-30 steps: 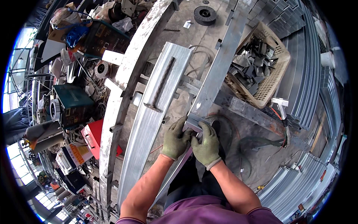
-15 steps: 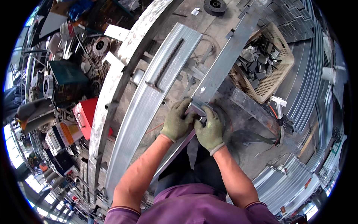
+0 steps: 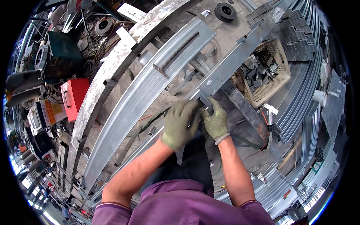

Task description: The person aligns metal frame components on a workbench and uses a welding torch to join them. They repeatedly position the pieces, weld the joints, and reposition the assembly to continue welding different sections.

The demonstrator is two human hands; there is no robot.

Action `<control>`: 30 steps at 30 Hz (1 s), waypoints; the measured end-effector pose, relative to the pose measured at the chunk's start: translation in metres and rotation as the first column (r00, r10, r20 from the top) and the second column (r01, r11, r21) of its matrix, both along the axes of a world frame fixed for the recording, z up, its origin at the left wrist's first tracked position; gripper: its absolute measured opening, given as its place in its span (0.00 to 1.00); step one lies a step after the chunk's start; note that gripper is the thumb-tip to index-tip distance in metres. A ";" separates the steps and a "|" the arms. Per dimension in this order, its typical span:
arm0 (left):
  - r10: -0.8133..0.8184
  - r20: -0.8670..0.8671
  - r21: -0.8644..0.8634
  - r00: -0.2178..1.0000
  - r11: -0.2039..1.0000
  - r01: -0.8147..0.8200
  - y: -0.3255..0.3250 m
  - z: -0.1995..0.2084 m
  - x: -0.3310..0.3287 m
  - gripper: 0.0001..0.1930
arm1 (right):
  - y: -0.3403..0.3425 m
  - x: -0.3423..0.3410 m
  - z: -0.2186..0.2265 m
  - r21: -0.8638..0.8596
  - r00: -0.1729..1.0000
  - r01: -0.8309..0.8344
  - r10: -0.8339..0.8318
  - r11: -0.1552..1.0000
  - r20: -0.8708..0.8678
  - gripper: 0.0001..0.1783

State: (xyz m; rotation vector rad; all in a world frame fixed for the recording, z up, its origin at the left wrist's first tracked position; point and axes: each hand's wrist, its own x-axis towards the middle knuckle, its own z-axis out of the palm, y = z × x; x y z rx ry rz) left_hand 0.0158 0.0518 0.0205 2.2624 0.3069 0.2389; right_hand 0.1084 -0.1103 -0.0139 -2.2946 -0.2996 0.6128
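Observation:
My left hand (image 3: 180, 123), in a green work glove, is over the long grey steel beam (image 3: 230, 62); motion smears its fingers, and what they may hold cannot be made out. My right hand (image 3: 216, 122), gloved alike, sits beside it at the beam's right edge. Its thumb and fingers close on a small bent metal piece (image 3: 204, 98) that lies against the beam. To the left runs a wide, shiny metal channel (image 3: 140, 88). On top of that rests a twisted steel rod with a crossbar (image 3: 176, 54).
A cream plastic crate (image 3: 287, 73) of small metal offcuts stands to the right. Near it hangs a white-headed tool with a hose (image 3: 270, 109). Stacked metal profiles (image 3: 300, 101) lie farther right. A pale steel beam (image 3: 98, 80) and a red box (image 3: 75, 98) are leftward.
The view has shifted, so the beams and crate appear moved. My left hand has come up over the beam and is blurred. The right hand stays at the small metal piece.

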 end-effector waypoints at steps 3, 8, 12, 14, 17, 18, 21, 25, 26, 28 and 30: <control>0.015 -0.080 -0.073 0.997 0.997 -0.021 -0.023 0.013 -0.049 0.28 | 0.005 -0.002 0.006 0.049 0.998 0.047 -0.045 0.998 -0.040 0.32; 0.066 -0.413 -0.052 0.908 0.994 -0.096 -0.037 -0.003 -0.059 0.30 | 0.005 -0.004 0.002 0.073 0.995 0.067 -0.061 0.995 -0.082 0.34; 0.038 -0.502 -0.104 0.864 0.989 -0.104 -0.039 -0.009 -0.048 0.31 | 0.000 0.000 -0.001 0.032 0.998 -0.028 0.026 0.999 0.061 0.32; 0.064 -0.324 -0.060 0.944 0.994 -0.088 -0.037 -0.007 -0.045 0.31 | 0.006 0.007 0.014 0.015 0.998 -0.031 0.032 0.999 -0.045 0.32; 0.091 -0.065 0.034 0.994 0.995 -0.089 -0.023 0.013 -0.037 0.31 | 0.005 0.014 0.014 -0.028 0.997 -0.062 0.061 0.998 -0.039 0.31; 0.123 -0.060 0.071 0.991 0.990 -0.119 -0.016 0.015 -0.028 0.31 | 0.003 0.015 0.012 -0.045 0.997 -0.078 0.078 0.996 -0.009 0.30; 0.161 -0.217 0.064 0.963 0.986 -0.151 0.002 -0.002 -0.002 0.31 | -0.005 0.025 0.006 0.055 0.993 -0.119 0.119 0.991 0.008 0.27; 0.077 -0.402 -0.033 0.913 0.995 -0.098 0.014 -0.018 0.021 0.30 | 0.000 0.029 0.016 0.044 0.990 -0.138 0.138 0.989 0.012 0.23; 0.056 -0.400 -0.067 0.915 0.994 -0.090 0.014 -0.022 0.025 0.29 | 0.000 0.029 0.015 0.045 0.991 -0.136 0.136 0.990 0.007 0.23; 0.031 -0.425 -0.108 0.905 0.990 -0.085 0.011 -0.026 0.031 0.28 | -0.002 0.028 0.010 0.057 0.992 -0.127 0.127 0.990 0.005 0.23; 0.021 -0.477 -0.124 0.879 0.988 -0.091 0.005 -0.028 0.035 0.26 | -0.006 0.027 0.002 0.076 0.994 -0.112 0.112 0.991 0.009 0.22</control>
